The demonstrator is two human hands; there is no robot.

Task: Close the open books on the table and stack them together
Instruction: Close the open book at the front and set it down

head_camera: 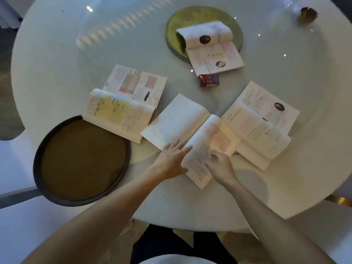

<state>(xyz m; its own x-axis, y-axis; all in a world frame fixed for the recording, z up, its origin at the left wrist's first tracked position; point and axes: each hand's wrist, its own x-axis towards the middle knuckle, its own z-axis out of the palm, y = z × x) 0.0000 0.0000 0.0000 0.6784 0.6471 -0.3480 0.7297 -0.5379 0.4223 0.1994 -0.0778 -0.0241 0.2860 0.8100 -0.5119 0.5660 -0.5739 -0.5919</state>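
Just right of the tray (38,164), we are pinning the soft, floppy middle book (182,128) with an open left hand (171,159) while our right hand (219,164) is pinching its pages, best gripped near the spine.

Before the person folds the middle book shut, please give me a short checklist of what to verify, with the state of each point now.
1. Left hand lies flat on the middle book: ok.
2. Right hand has hold of the right-hand pages: ok.
3. Those pages are free to swing: not ok, they overlap the right book.
4. Left book is clear of the middle book: cannot tell, the edges look very close.
5. Small box is out of the way: ok.
6. A closed book to stack on: not ok, all four are open.
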